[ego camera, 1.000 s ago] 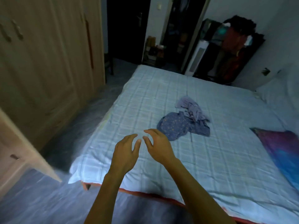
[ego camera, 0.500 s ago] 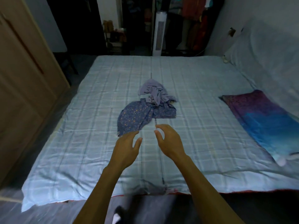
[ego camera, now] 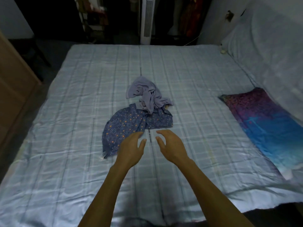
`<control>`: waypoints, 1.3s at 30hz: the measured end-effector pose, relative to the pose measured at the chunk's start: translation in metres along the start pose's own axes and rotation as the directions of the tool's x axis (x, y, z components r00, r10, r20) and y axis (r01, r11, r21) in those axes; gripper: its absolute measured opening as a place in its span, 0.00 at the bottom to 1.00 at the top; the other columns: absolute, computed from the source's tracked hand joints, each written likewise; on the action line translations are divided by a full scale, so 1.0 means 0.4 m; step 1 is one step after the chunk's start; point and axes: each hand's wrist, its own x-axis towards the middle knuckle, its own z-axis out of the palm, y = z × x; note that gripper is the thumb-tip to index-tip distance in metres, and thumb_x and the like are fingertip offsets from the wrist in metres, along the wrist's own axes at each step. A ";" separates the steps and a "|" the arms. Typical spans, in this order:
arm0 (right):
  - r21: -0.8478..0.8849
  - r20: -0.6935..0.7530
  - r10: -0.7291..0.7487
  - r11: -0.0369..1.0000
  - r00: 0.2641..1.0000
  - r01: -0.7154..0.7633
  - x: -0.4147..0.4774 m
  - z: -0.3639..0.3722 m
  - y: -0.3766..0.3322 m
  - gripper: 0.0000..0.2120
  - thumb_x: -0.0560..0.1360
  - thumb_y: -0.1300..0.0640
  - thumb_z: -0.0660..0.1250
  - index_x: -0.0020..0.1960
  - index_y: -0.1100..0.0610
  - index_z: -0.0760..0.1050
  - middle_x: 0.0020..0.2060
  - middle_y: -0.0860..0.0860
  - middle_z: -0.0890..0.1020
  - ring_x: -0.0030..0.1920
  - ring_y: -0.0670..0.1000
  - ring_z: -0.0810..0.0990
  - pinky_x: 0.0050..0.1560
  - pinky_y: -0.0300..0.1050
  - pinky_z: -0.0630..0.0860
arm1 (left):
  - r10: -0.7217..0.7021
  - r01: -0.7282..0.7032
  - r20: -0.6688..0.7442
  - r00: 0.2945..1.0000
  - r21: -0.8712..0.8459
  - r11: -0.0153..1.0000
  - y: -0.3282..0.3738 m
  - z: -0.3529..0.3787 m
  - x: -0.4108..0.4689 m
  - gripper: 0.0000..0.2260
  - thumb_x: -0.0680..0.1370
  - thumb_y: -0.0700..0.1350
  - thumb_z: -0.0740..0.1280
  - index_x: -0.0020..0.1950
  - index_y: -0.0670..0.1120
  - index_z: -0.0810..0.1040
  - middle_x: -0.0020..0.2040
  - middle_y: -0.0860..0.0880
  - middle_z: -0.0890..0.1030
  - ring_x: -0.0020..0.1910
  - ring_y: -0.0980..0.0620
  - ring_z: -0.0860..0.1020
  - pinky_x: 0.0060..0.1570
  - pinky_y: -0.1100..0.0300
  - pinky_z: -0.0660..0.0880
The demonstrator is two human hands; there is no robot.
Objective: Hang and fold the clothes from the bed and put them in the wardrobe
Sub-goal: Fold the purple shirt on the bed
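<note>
Your two arms reach out over the bed [ego camera: 65,112], both hands empty above its pale checked sheet. Your left hand [ego camera: 131,148] is spread loosely, fingers relaxed, its fingertips over the near edge of the dark blue floral garment [ego camera: 124,126]; whether they touch the cloth cannot be told. Your right hand [ego camera: 170,145] hangs just beside it, fingers gently bent and holding nothing, over bare sheet just short of the same garment. The floral piece lies crumpled near the middle of the bed, with a lilac garment [ego camera: 147,94] bunched on its far end. A purple-and-blue pillow [ego camera: 265,125] lies well apart on the right side of the bed. The wooden wardrobe [ego camera: 14,82] stands at the left edge, and a white tower fan [ego camera: 146,20] rises beyond the far side of the bed.
</note>
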 end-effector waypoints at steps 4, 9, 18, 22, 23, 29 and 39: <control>0.001 0.020 0.022 1.000 1.000 -0.022 0.141 0.010 0.045 0.15 0.77 0.52 0.62 0.59 0.58 0.78 0.54 0.55 0.82 0.53 0.56 0.80 0.54 0.50 0.76 | 0.041 -0.044 0.066 0.997 0.038 0.998 -0.029 0.026 0.207 0.17 0.81 0.50 0.60 0.67 0.44 0.72 0.61 0.44 0.77 0.57 0.45 0.76 0.55 0.52 0.72; 0.028 0.087 0.056 0.998 0.995 -0.059 0.322 0.050 0.146 0.14 0.78 0.55 0.64 0.61 0.59 0.77 0.56 0.56 0.80 0.55 0.55 0.78 0.55 0.49 0.75 | 0.037 -0.058 0.120 0.992 0.177 0.983 -0.083 0.105 0.454 0.12 0.79 0.48 0.62 0.58 0.42 0.75 0.52 0.42 0.79 0.49 0.42 0.77 0.47 0.48 0.74; 0.141 0.171 0.228 0.957 0.958 -0.253 0.560 0.167 0.353 0.14 0.79 0.56 0.64 0.62 0.60 0.76 0.57 0.57 0.80 0.55 0.55 0.78 0.55 0.49 0.75 | -0.008 -0.152 0.297 0.955 0.512 0.846 -0.182 0.312 0.816 0.26 0.76 0.42 0.65 0.73 0.41 0.63 0.69 0.36 0.67 0.66 0.36 0.67 0.56 0.44 0.69; 0.148 0.185 0.314 0.928 0.931 -0.342 0.617 0.212 0.433 0.13 0.79 0.57 0.64 0.61 0.60 0.77 0.55 0.57 0.80 0.54 0.55 0.78 0.52 0.45 0.73 | -0.015 -0.300 0.414 0.910 0.683 0.666 -0.257 0.423 0.932 0.37 0.77 0.40 0.65 0.78 0.46 0.44 0.78 0.40 0.42 0.76 0.40 0.42 0.71 0.39 0.48; 0.143 0.197 0.336 0.920 0.921 -0.366 0.629 0.223 0.447 0.14 0.79 0.56 0.63 0.62 0.59 0.76 0.57 0.56 0.79 0.55 0.54 0.78 0.53 0.44 0.72 | -0.010 -0.322 0.426 0.905 0.698 0.639 -0.279 0.439 0.958 0.37 0.77 0.39 0.65 0.78 0.46 0.45 0.78 0.40 0.42 0.76 0.39 0.41 0.71 0.38 0.46; 0.117 0.240 0.401 0.892 0.884 -0.436 0.675 0.252 0.480 0.16 0.79 0.53 0.62 0.65 0.57 0.74 0.60 0.54 0.77 0.58 0.54 0.77 0.57 0.46 0.72 | 0.170 -0.404 0.393 0.904 0.653 0.640 -0.328 0.417 1.089 0.05 0.65 0.31 0.71 0.35 0.40 0.79 0.32 0.39 0.79 0.38 0.39 0.79 0.55 0.41 0.71; 0.234 0.068 0.278 0.929 0.958 -0.286 0.719 0.156 0.284 0.32 0.78 0.50 0.64 0.77 0.54 0.53 0.72 0.55 0.63 0.70 0.54 0.65 0.65 0.50 0.70 | 0.342 -0.342 0.053 0.938 -0.006 0.940 -0.028 0.119 1.069 0.12 0.76 0.39 0.56 0.53 0.41 0.78 0.43 0.40 0.82 0.39 0.42 0.78 0.37 0.54 0.70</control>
